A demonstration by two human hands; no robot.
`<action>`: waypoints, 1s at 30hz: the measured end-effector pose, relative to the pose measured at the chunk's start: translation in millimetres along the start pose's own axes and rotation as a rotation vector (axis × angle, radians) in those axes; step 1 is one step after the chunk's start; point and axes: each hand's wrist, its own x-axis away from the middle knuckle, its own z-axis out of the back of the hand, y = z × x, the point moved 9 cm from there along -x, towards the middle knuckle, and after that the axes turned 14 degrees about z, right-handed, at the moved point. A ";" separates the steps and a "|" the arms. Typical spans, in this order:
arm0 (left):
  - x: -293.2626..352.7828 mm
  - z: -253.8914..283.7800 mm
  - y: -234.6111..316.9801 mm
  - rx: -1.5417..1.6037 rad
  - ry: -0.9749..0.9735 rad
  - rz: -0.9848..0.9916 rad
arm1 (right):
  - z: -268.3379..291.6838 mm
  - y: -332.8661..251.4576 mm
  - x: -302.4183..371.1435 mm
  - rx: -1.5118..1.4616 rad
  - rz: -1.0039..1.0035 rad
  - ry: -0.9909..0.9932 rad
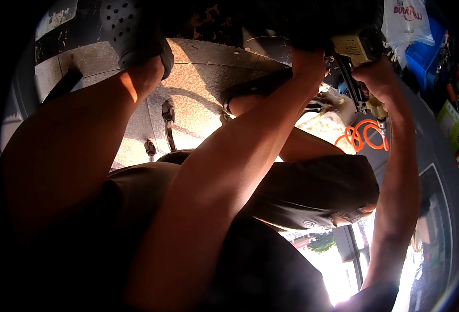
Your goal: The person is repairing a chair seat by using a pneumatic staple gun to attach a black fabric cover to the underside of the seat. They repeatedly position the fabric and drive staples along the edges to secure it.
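Right grip (379,79) wraps an air tool (358,46) near a blue bin (422,58), contents unclear; left grip (308,55) indiscernible.

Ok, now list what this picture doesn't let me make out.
All in the head view:
Left hand: lost in deep shadow past the wrist; its grip is unclear.
Tan-and-black gun-shaped tool: its upper end merges into that shadow.
Blue plastic container: partly covered by a translucent plastic bag.

The left forearm (224,161) slants up and rightward to the left wrist (308,65), the left hand beyond lost in shadow. The right forearm (402,171) rises steeply; the right hand (379,82) angles leftward, fingers curled in a grip.
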 end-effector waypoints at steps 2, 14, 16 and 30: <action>-5.0 -0.3 -11.0 0.099 0.002 0.015 | -1.0 0.2 0.2 0.040 -0.034 -0.013; -14.4 1.2 -16.3 -0.147 0.034 -0.011 | -6.7 0.0 6.6 -0.033 -0.082 -0.024; -12.7 3.4 -13.9 -0.151 0.066 -0.054 | -8.9 -4.3 7.2 -0.051 -0.101 -0.054; -16.9 2.6 -18.6 -0.052 -0.016 0.035 | -16.5 -9.4 14.4 -0.051 -0.049 0.024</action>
